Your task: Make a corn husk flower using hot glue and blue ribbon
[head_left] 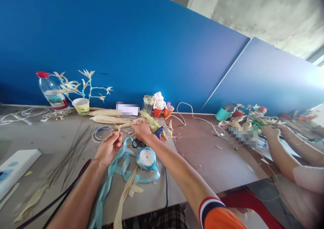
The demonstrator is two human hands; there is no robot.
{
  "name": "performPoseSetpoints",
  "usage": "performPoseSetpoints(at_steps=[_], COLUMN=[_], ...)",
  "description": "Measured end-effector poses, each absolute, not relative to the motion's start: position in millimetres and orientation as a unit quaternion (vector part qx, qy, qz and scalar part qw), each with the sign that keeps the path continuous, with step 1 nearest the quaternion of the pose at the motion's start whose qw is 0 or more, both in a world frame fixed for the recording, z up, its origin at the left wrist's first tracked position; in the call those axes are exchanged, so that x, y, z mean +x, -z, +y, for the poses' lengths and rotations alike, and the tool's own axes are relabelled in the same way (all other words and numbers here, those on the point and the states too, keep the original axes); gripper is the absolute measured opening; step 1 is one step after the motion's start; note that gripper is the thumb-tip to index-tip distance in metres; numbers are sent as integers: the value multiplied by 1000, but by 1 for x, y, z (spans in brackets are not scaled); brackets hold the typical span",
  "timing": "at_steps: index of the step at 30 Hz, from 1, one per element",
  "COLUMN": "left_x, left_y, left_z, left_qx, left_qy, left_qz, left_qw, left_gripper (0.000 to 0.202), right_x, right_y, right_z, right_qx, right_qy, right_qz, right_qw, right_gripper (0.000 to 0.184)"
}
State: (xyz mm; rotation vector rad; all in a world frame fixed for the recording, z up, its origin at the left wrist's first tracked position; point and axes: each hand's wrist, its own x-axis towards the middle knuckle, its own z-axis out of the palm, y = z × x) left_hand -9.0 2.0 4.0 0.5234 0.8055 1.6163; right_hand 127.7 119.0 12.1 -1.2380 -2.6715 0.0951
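We're watching one relation: where the strip (125, 124) is lying between our hands. It is running roughly left to right, just near of the pale husk (106, 120), which is lying along the far side of the worktop (149, 203) with about the same axis. Our right hand (142, 130) is sitting at the strip's right end, fingers pointing left, so it is the nearer one. Our left hand (106, 148) is sitting lower, on the near left side of the strip.

Left state: narrow, thumb and fingertips meeting. We're not making out what, if anything, is between them; too small. Right state: fingers are bunching at the strip, but we can't tell whether they're gripping it or only touching.

Around: ribbon (108, 181) is trailing just right of the left hand toward the near edge; spool (143, 160) is lying near of the right hand; glue gun (159, 132) is lying just right of it. Coil (94, 135) is lying left of the left fingers, wires (63, 158) farther left.
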Motion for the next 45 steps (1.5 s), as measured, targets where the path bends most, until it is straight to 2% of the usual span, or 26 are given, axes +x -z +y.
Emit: performPoseSetpoints(at_steps=[3,7,14,21,28,34,35,37,38,40,45], left_x=[-9,-9,-10,-11,-9,-4,-2,3,5,10,17], left_y=[-5,-5,-4,1,-5,-10,-10,-12,-13,-14,-15], left_z=[2,3,3,4,2,-1,-1,-2,-3,-4,-6], left_qx=[221,222,222,233,224,210,209,217,224,237,251], left_qy=[-695,-701,-695,-698,-700,-691,-683,-666,-659,-651,-656], left_qz=[360,346,345,342,341,341,346,352,353,355,371], left_qw=[581,583,590,585,585,602,608,621,626,627,607], left_gripper=[16,15,13,13,13,16,18,19,19,19,22], right_x=[120,123,141,138,138,141,141,141,141,138,129], right_y=[-7,-7,-13,2,-8,-17,-17,-17,-17,-16,-14], right_z=[121,123,131,127,128,86,76,58,50,40,30], right_qx=[-395,-391,-427,-418,-471,-474,-464,-408,-391,-368,-348], right_qy=[-5,9,-22,-93,-222,-402,-441,-619,-658,-690,-677], right_qz=[-917,-919,-901,-897,-827,-733,-710,-559,-514,-461,-441], right_qw=[58,45,75,109,213,277,292,370,388,420,475], right_gripper=[25,22,27,20,10,16,16,12,13,13,12])
